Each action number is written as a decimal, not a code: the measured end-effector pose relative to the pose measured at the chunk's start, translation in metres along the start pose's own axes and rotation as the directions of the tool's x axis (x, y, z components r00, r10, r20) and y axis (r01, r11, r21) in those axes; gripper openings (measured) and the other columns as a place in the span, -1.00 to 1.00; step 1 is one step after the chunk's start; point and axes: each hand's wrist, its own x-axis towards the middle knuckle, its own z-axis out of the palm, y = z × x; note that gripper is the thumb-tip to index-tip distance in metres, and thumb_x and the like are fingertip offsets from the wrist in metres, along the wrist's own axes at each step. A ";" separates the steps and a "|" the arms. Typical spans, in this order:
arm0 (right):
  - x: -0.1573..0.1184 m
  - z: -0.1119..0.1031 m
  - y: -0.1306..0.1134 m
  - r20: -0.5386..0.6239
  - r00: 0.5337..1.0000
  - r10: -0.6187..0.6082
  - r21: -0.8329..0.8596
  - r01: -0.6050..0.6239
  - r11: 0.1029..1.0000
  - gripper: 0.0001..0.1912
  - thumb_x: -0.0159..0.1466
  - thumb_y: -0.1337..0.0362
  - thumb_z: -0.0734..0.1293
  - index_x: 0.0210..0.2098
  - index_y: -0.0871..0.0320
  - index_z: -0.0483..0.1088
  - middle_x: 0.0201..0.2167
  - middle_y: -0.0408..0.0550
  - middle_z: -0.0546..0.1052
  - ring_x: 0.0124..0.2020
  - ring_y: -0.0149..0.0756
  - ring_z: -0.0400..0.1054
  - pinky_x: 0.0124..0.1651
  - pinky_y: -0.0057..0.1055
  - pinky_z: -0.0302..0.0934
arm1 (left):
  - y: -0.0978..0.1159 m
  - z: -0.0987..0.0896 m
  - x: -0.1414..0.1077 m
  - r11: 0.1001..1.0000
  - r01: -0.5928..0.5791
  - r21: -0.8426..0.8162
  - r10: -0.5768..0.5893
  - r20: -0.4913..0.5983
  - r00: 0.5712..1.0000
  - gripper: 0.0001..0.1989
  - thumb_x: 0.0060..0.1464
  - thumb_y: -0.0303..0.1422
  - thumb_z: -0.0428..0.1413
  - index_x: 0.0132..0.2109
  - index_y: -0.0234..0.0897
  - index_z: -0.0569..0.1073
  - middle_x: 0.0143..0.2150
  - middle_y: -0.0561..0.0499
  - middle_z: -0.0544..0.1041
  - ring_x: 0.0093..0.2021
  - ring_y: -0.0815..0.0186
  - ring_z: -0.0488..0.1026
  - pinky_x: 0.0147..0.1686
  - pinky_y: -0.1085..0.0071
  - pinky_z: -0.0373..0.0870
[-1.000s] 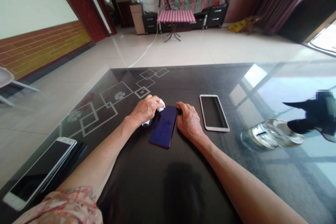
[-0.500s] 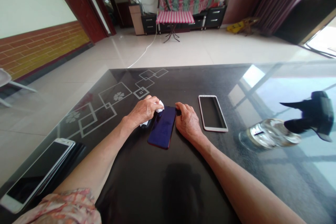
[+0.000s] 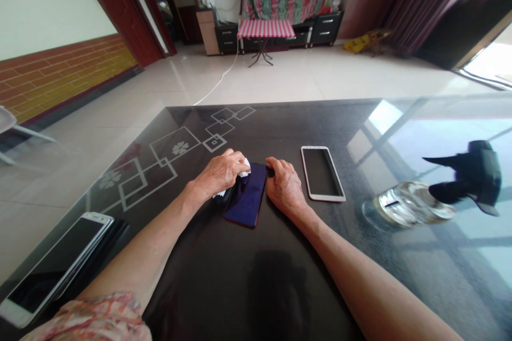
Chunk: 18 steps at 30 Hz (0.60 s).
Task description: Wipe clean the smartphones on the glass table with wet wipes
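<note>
A dark phone with a blue-violet sheen (image 3: pixel 248 200) and a reddish edge lies flat on the black table, between my two hands. My left hand (image 3: pixel 224 171) is closed on a crumpled white tissue (image 3: pixel 245 168), which touches the upper left part of the phone's screen. Another bit of white shows under the heel of that hand. Along the phone's upper right edge, my right hand (image 3: pixel 284 184) has its fingers curled against the side, thumb and fingertips partly hidden. A white-framed phone (image 3: pixel 323 173) with a dark screen lies just right of this hand.
At the table's left edge, a white phone (image 3: pixel 56 266) lies atop a stack of phones. A clear spray bottle with a black trigger head (image 3: pixel 468 176) stands on the right. Beyond the glossy black table (image 3: pixel 304 117) is a small table with a striped pink cloth (image 3: pixel 266 29).
My left hand and the tissue have shifted very slightly down along the phone's upper left. The right hand stays at the phone's edge, and the view has tilted a little.
</note>
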 end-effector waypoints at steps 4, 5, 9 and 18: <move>0.000 0.001 0.000 -0.007 1.000 -0.009 -0.006 0.009 1.000 -0.48 0.08 0.54 0.15 0.03 0.26 0.38 -0.16 0.09 0.52 -0.07 -0.09 0.33 0.07 -0.23 0.21 | 0.006 0.007 0.007 0.998 0.039 0.058 -0.038 -0.032 0.999 -0.63 0.20 -0.54 -0.06 -0.06 -0.11 0.56 -0.10 -0.06 0.47 -0.17 0.23 0.28 -0.37 0.44 0.26; 0.000 0.001 0.000 -0.008 1.000 -0.009 -0.008 0.009 1.000 -0.48 0.08 0.53 0.15 0.02 0.25 0.38 -0.16 0.09 0.52 -0.08 -0.09 0.33 0.06 -0.23 0.21 | 0.007 0.008 0.009 0.997 0.047 0.063 -0.045 -0.036 0.998 -0.62 0.19 -0.54 -0.06 -0.04 -0.11 0.56 -0.10 -0.07 0.47 -0.17 0.23 0.28 -0.37 0.44 0.26; 0.000 0.001 0.000 -0.002 1.000 -0.004 -0.013 0.004 1.000 -0.49 0.08 0.54 0.16 0.02 0.25 0.38 -0.16 0.09 0.52 -0.07 -0.10 0.33 0.06 -0.24 0.21 | 0.008 0.007 0.011 0.999 0.020 0.026 -0.019 -0.036 0.999 -0.64 0.21 -0.53 -0.08 -0.09 -0.13 0.57 -0.13 -0.06 0.46 -0.19 0.26 0.27 -0.35 0.44 0.27; 0.001 0.000 0.000 0.004 1.000 0.000 -0.010 0.000 1.000 -0.49 0.08 0.52 0.16 0.02 0.25 0.39 -0.14 0.09 0.52 -0.08 -0.09 0.34 0.06 -0.24 0.21 | 0.009 0.011 0.014 0.998 0.063 0.004 -0.063 -0.057 0.996 -0.60 0.20 -0.55 -0.09 -0.03 -0.10 0.55 -0.09 -0.06 0.46 -0.17 0.23 0.27 -0.34 0.42 0.27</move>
